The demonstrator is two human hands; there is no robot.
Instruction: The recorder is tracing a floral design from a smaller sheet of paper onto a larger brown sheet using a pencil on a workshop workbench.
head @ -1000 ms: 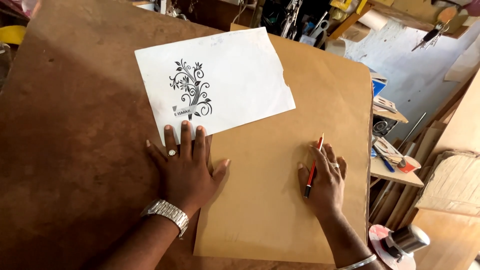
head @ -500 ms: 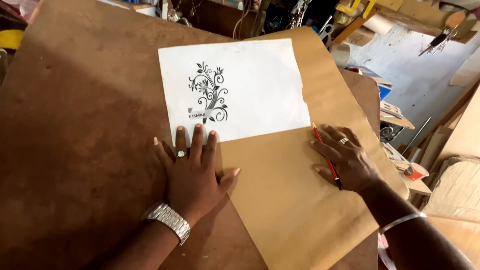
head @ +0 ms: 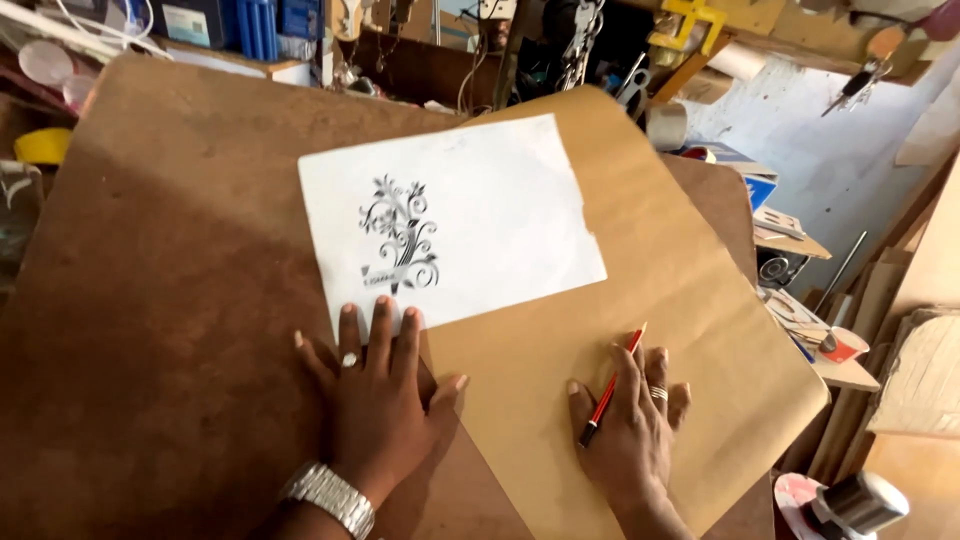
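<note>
A white sheet (head: 500,220) printed with a black floral design (head: 398,237) lies on a tan brown paper sheet (head: 680,290), over a dark brown board (head: 160,300). My left hand (head: 375,400) lies flat with fingers spread, its fingertips pressing the white sheet's near edge and the brown paper's left edge. It wears a ring and a metal watch (head: 330,497). My right hand (head: 630,430) rests flat on the brown paper, with a red pencil (head: 612,383) held between its fingers, tip pointing away from me.
Cluttered shelves with tools and boxes line the far edge (head: 420,40). A tape roll (head: 667,124) sits past the paper's far corner. At the right stand a lower shelf with a small cup (head: 845,345) and a round object (head: 850,505).
My right hand slid back from the paper's right edge toward me and lies nearer the left hand. The view shifted and the sheets appear turned. The left hand stayed pressed down.
</note>
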